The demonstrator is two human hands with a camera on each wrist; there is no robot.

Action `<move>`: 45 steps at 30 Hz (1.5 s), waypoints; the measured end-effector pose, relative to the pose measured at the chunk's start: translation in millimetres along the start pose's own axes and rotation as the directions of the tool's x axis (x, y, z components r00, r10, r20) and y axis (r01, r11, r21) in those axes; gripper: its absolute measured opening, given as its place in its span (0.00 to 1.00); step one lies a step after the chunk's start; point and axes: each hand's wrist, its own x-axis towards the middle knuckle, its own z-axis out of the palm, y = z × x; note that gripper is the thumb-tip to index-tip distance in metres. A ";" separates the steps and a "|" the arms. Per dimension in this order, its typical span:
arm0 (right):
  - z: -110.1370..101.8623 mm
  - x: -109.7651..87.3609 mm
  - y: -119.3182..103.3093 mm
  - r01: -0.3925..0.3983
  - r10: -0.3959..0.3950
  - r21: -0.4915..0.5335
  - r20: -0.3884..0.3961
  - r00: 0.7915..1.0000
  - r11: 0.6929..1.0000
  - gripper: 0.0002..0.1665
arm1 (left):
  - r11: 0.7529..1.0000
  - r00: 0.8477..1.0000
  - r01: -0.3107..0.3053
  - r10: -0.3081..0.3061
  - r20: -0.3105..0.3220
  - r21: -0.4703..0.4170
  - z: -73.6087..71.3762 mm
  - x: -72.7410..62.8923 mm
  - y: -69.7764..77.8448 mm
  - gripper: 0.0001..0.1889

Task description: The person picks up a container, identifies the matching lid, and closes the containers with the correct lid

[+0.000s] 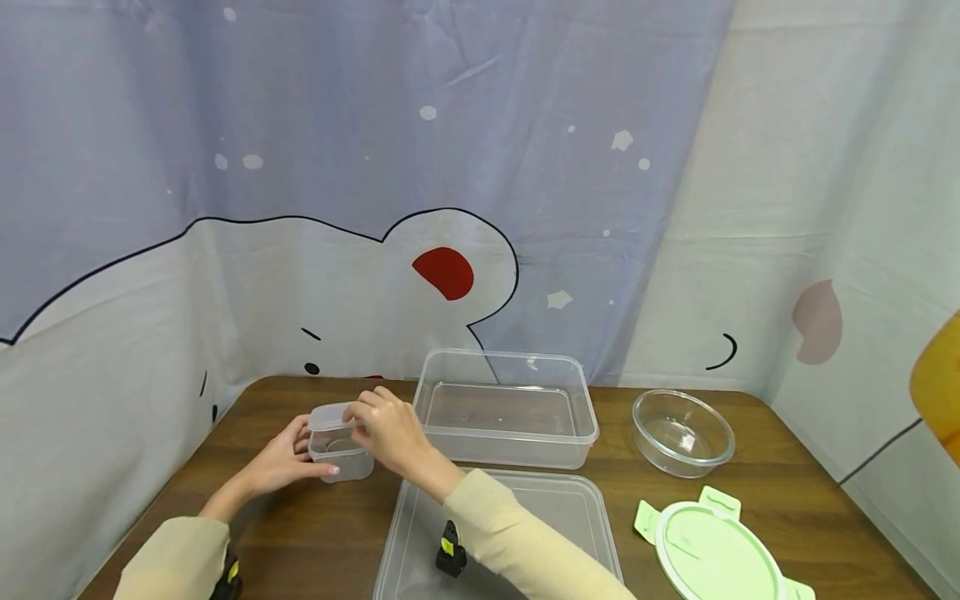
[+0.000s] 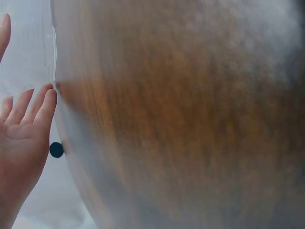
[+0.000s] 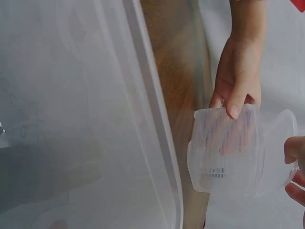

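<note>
At the left of the table my left hand (image 1: 281,458) grips a small clear plastic food container (image 1: 341,458), thumb on the near side and fingers round the far left side. With its thumb and fingers my right hand (image 1: 388,429) pinches the edge of the container's translucent lid (image 1: 328,415). In the right wrist view the lid (image 3: 277,148) stands at an angle to the rim of the container (image 3: 224,157), partly apart from it. My left hand (image 2: 24,129) shows at the left edge of its own wrist view, beside clear plastic (image 2: 28,52).
Behind my right hand stands a large clear rectangular box (image 1: 506,450), unlidded. Its flat translucent lid (image 1: 540,500) lies under my right forearm. To the right are a round glass bowl (image 1: 682,433) and a green clip lid (image 1: 720,554). A printed curtain (image 1: 525,167) hangs behind the table.
</note>
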 end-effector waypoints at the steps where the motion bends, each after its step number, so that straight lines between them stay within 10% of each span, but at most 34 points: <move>1: 0.1 -0.8 -0.2 0.001 -0.001 -0.004 0.011 1.000 1.000 0.10 | 1.000 1.000 0.000 0.000 0.000 0.000 0.0 -0.1 0.0 0.44; 45: 3.3 -7.5 -4.4 0.154 -0.150 0.005 0.272 0.951 0.988 0.18 | 1.000 1.000 -0.007 0.007 0.005 -0.017 0.3 -1.1 -1.2 0.45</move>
